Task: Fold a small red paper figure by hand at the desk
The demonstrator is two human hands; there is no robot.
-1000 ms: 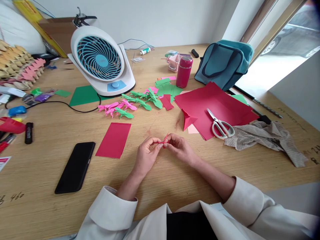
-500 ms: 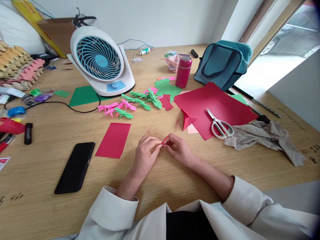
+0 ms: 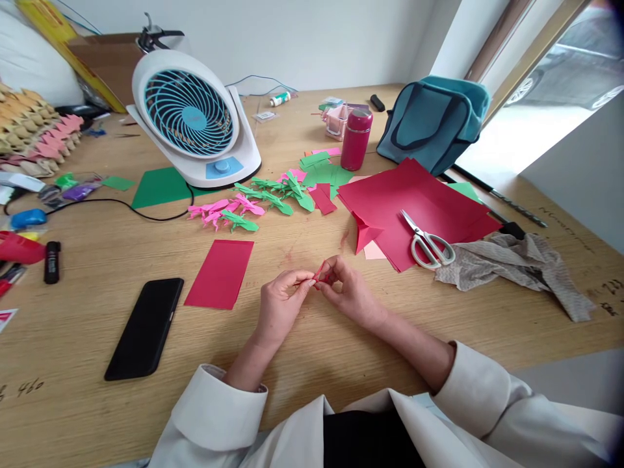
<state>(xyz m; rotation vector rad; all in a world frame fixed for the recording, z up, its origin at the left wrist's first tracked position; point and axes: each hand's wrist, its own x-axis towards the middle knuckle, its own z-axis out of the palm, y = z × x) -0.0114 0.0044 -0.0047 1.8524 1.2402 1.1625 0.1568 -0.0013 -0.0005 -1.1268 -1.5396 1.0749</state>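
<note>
Between my fingertips is a small folded piece of red paper [image 3: 318, 272], mostly hidden by the fingers. My left hand [image 3: 283, 299] pinches its left side, thumb against forefinger. On the other side my right hand [image 3: 351, 291] grips it, fingers curled. A red paper rectangle [image 3: 219, 274] lies flat to the left of my hands. Beyond them sit several folded green paper figures [image 3: 277, 198] and pink ones [image 3: 214, 211]. Large red paper sheets [image 3: 414, 201] spread at the right, with white-handled scissors [image 3: 429, 244] on top and a folded red paper piece [image 3: 365, 233] at their left edge.
A black phone [image 3: 144, 328] and a black marker [image 3: 52, 262] lie on the left. A fan [image 3: 195, 123] stands at the back, its cord running left. Farther right are a red flask [image 3: 357, 140], a teal bag [image 3: 429, 127] and a crumpled grey cloth [image 3: 507, 263].
My right hand's fingers have lifted and opened slightly around the red paper, and a thin strip of it now sticks up more. The view has shifted a little.
</note>
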